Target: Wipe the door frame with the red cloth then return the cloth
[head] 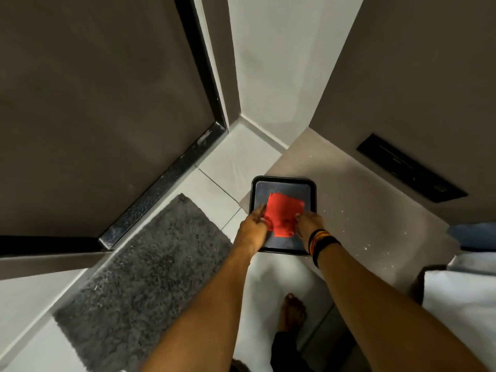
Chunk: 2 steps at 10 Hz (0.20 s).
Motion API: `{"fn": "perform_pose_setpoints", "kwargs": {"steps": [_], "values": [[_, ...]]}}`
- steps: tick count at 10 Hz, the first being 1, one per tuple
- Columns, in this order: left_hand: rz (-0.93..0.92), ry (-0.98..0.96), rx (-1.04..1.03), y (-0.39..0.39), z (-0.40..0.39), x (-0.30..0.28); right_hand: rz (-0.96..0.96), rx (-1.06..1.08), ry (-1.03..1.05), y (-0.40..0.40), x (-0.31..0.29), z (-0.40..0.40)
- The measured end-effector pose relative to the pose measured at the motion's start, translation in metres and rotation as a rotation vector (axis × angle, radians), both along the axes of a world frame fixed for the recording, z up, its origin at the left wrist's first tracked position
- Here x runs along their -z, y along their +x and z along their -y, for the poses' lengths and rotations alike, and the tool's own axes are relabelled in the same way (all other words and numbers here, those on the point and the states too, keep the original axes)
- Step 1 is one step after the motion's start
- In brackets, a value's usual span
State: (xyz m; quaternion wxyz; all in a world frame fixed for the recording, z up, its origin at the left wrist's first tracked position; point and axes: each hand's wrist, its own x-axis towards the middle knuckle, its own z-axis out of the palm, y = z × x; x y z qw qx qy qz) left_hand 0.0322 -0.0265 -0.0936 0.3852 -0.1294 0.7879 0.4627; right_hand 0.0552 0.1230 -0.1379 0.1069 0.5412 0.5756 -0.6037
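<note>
On the left we see a dark door [94, 108] with its black door frame [198, 63], and a grey mat [139, 277] cut off at the bottom edge. Our left hand [251, 228] pinches the left edge of the red cloth [283, 214]; its fingertips are hard to make out. The cloth lies in a black tray [284, 182] on the surface [362, 210]. Our right hand [308, 225] grips the cloth's right edge, covering the tray's near corner.

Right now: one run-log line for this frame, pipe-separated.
phase: cloth at tray | left hand: pinching red cloth | right hand: pinching red cloth | cloth: on black tray | tray: on beige surface
</note>
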Motion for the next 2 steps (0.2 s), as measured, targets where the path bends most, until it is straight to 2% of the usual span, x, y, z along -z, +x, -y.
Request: {"fn": "perform_pose_setpoints", "kwargs": {"steps": [1,2], "values": [[-0.244,-0.221,0.304,0.018,0.026,-0.007,0.080,-0.247,0.229,0.011,-0.013,0.016],[-0.531,-0.366,0.436,0.041,0.040,-0.020,-0.099,-0.538,0.450,0.024,-0.046,0.049]]}}
